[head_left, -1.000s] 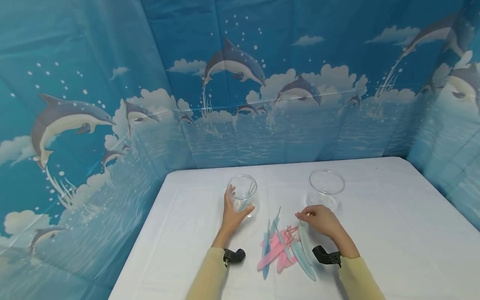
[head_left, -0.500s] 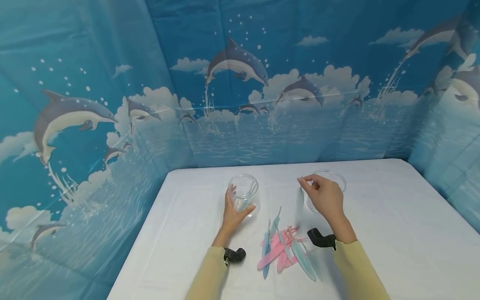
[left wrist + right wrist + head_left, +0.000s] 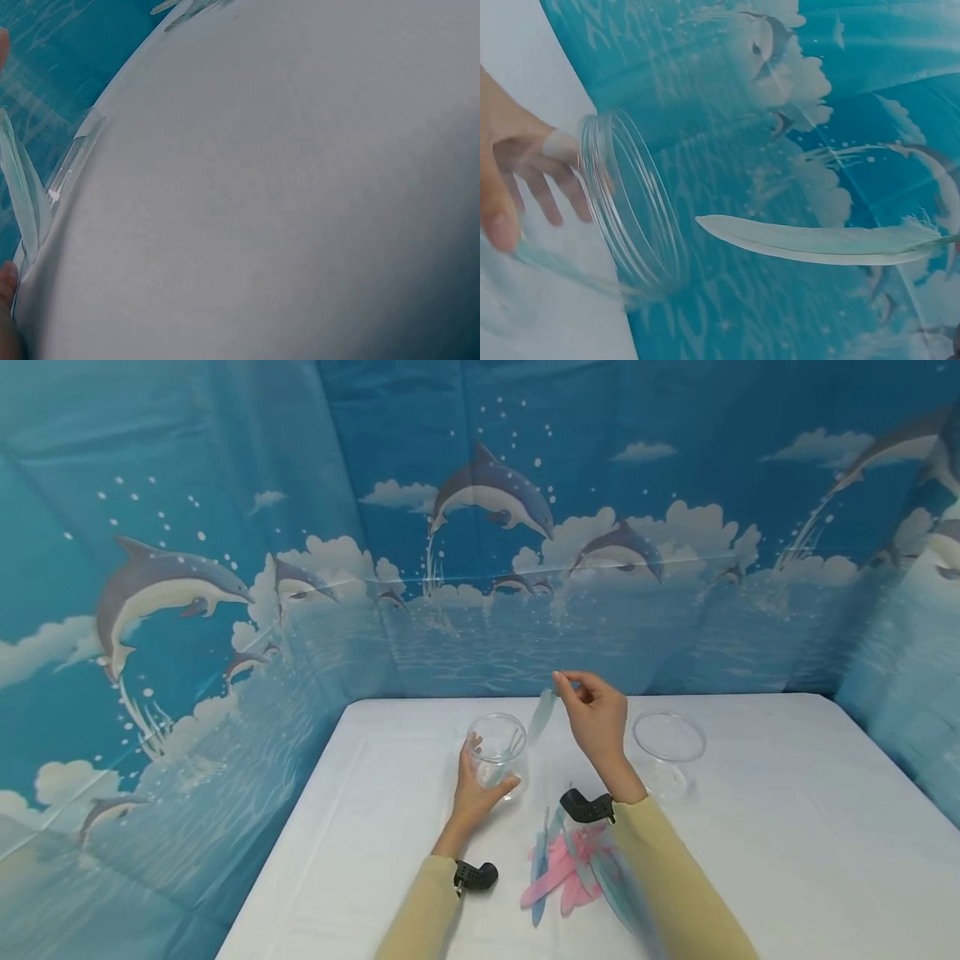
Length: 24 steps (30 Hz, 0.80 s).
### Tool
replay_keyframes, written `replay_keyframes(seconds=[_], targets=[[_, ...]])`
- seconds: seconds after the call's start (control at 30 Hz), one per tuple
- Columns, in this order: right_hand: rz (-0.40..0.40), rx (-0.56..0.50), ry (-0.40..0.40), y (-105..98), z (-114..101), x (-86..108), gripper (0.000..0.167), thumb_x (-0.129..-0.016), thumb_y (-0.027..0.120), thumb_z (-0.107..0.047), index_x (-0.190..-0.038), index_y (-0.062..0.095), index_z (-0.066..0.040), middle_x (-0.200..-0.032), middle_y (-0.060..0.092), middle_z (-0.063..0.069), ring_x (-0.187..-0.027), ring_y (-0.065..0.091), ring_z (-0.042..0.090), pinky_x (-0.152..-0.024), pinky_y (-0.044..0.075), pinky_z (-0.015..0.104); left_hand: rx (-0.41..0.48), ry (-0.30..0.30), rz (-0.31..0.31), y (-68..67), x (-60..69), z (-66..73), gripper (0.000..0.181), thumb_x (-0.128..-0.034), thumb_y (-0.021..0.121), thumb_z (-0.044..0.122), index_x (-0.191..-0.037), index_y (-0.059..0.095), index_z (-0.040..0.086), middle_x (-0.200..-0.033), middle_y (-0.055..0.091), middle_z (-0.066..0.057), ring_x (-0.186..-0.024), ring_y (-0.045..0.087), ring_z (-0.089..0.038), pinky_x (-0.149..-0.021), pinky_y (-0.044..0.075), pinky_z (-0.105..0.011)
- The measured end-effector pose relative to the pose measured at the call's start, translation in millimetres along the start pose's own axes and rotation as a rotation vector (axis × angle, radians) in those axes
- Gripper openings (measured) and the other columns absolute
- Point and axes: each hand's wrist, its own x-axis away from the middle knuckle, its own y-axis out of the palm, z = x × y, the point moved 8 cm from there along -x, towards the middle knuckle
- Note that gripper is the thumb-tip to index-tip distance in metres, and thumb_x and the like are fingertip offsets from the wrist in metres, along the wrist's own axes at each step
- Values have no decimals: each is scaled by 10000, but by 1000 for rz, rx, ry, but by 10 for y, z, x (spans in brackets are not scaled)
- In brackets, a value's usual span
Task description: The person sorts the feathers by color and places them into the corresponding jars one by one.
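Beside the left jar (image 3: 501, 762): a pale green feather (image 3: 542, 714) hangs tilted, its tip near the rim but apart from it, not yet inside.
Good handling: I would bring the tip over the middle of the mouth first, then lower it slowly, so the soft vane does not bend on the rim.
Right hand (image 3: 596, 718): thumb and fingertip are brought together, pinching the thin quill end; a light pinch should be enough.
Left hand (image 3: 478, 793): spread as wide as the left jar and curved round it, holding it upright on the table (image 3: 375, 793).
Jar contents: at least one more feather (image 3: 22, 187) stands inside, leaning.
Feather pile (image 3: 557, 881): pink and blue, nearer to the person.
Second jar (image 3: 670, 761): well apart, on the right.
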Motion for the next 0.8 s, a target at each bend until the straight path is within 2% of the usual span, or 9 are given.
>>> replay_keyframes(seconds=[0.1,0.2,0.37,0.47,0.57,0.7,0.8], targets=[[4,-29,21,126,47,2,207,-892,685,-251,-939,747,-60,-486,456,-27,-398,346,85,-371,284,267,-20,-9,-5,36,8,-22,1073,-737,810,400,-1514,76,305,-1506,262,37,-1365,270,-228,-1075,241,-497],[-33,-33,53,276,119,38,225,-898,674,-278,-946,747,-71,-488,448,-24,-400,345,99,-369,272,279,-38,-19,-7,66,12,-46,1072,-740,804,417,-1513,70,307,-1507,261,48,-1365,271,-214,-1076,243,-492],[-163,22,165,501,299,182,290,-902,659,-338,-987,742,-74,-505,438,-16,-403,336,123,-383,254,289,-23,-13,-5,90,15,-43,1063,-746,804,403,-1513,76,300,-1510,263,30,-1363,277,-224,-1065,261,-509],[-246,68,223,563,396,284,332,-899,652,-379,-1009,741,-79,-517,437,-9,-418,343,140,-408,265,297,-23,-21,-3,95,18,-37,1060,-746,805,398,-1512,79,302,-1511,262,33,-1364,276,-218,-1065,266,-500],[-281,89,241,529,468,357,345,-901,644,-395,-1017,739,-84,-525,437,-10,-441,362,172,-432,286,308,-40,-34,-2,92,22,-43,1063,-741,806,408,-1510,79,302,-1510,259,47,-1366,274,-204,-1071,265,-474],[-283,90,256,342,540,399,355,-908,634,-395,-1015,733,-71,-538,461,-7,-464,386,204,-455,326,327,-51,-17,-5,57,17,-16,1065,-746,801,411,-1512,70,294,-1511,251,38,-1366,272,-222,-1071,260,-481],[-369,103,317,198,639,432,402,-916,609,-425,-1029,720,-56,-566,491,14,-475,416,204,-474,359,333,-42,8,-3,0,-4,18,1058,-754,798,397,-1514,70,287,-1511,250,12,-1364,271,-242,-1067,259,-497]])
